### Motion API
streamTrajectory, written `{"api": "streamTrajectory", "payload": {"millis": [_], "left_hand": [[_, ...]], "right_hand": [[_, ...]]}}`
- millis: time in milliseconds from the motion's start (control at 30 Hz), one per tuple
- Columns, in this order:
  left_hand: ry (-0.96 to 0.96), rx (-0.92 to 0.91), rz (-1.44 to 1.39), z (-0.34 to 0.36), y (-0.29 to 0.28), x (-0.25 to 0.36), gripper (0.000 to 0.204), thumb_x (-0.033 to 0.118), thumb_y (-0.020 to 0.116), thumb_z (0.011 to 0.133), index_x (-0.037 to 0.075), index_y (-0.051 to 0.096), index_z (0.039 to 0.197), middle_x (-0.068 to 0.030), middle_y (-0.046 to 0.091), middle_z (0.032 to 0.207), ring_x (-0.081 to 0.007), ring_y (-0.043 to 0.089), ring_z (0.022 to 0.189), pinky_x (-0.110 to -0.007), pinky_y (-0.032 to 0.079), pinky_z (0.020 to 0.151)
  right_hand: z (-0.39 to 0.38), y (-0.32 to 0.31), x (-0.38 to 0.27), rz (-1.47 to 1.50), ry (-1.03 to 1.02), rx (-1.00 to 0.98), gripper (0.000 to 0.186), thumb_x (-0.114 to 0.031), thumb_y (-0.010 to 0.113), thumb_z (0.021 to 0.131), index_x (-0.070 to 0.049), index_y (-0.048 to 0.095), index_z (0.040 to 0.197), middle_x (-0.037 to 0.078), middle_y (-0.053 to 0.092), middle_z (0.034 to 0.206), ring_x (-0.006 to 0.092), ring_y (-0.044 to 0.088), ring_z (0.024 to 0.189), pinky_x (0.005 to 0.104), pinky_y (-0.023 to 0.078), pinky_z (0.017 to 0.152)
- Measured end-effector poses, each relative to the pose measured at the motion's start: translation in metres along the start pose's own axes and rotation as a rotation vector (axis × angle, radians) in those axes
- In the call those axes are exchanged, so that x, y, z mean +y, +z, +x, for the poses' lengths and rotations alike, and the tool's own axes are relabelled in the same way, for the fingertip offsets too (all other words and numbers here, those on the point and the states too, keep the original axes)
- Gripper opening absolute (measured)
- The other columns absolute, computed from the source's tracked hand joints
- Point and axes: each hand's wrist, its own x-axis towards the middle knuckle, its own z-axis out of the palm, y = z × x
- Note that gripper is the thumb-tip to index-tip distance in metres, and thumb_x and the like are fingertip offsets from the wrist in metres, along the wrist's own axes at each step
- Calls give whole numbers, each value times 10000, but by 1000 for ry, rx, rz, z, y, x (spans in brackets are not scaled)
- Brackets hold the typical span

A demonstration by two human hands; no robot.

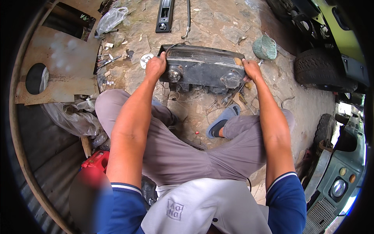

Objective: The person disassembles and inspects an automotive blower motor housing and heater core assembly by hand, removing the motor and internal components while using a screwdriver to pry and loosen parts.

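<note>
A long black housing [198,69], seemingly a vehicle part, is held crosswise beyond my knees. It has a ribbed upper face, two round dirty fittings on the near side and a small amber piece near its right end. My left hand [156,66] is closed around the left end, and my right hand [252,70] grips the right end. Some fingers are hidden behind the housing. Beneath its right side lie several hand tools [225,100], partly covered. A round white lid-like disc [145,61] rests on the ground beside my left hand.
Ahead lie a black panel with a knob [164,26] and a dark hose [189,19]. A green basket [265,47] stands at the right, near a vehicle tyre [321,68]. A rusty metal sheet [58,78], plastic bag [112,20] and red container [96,160] are at the left.
</note>
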Motion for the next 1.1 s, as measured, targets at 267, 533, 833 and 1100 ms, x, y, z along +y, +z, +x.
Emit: {"api": "streamTrajectory", "payload": {"millis": [267,533,833,1100], "left_hand": [[58,-10,0,8,3,-1,727,541,394,988,-113,710,957,-360,665,1042,-500,636,1054,-511,482,959],[23,-18,2,8,2,5,690,515,384,993,-92,713,991,-348,666,1075,-492,629,1087,-512,476,973],[56,-17,40,14,6,0,667,479,377,993,-101,707,984,-346,664,1070,-493,626,1084,-515,469,975],[106,15,48,12,8,-4,668,444,345,994,-118,699,925,-380,643,1041,-541,607,1060,-543,448,983]], "right_hand": [[3,11,4,-8,26,130,676,-562,380,1014,43,681,1042,187,681,717,276,662,503,386,549,493],[-20,18,36,434,-9,49,686,-605,587,933,41,654,1153,112,673,880,164,624,621,297,540,531],[-34,24,49,473,-20,-4,710,-501,757,862,63,576,1254,112,677,1001,148,627,735,272,525,554],[-31,23,63,386,-75,-61,679,-569,735,858,13,584,1176,98,664,1027,157,630,781,289,506,555]]}}
